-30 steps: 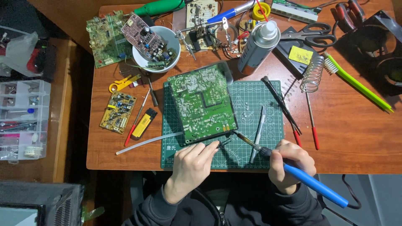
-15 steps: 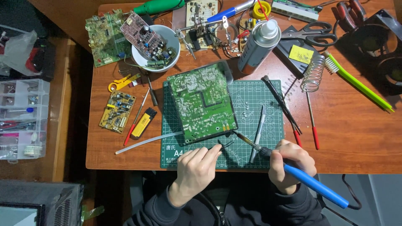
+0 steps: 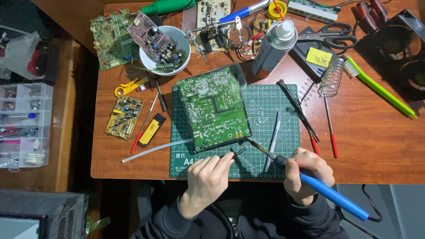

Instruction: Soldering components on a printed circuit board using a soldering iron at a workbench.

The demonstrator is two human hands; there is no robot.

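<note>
Step in hand: I read this as soldering at the near edge of the green circuit board [image 3: 214, 108]; the iron's tip sits at the board's lower right corner, touching or just short of it (too fine to tell).
Right hand [image 3: 306, 175]: grip closed round the blue-handled soldering iron [image 3: 310, 177], held like a pen, handle running back to the lower right.
Left hand [image 3: 207, 177]: fingers pinched on a thin dark piece [image 3: 237, 152], wire or tweezer tips, I cannot tell which; it points up toward the same corner.
Board relative to grip: it lies solder side up on the green cutting mat [image 3: 274, 110], just beyond both hands, nearest corner between the two tips.
Next move calls for: by my judgement, a steady tip on one joint and the left-hand piece brought to meet it (small, careful travel).
Nearby: metal tweezers [image 3: 272, 141] on the mat beside the iron, a spray can [image 3: 273, 44] further back on the tabletop [image 3: 376, 132].
</note>
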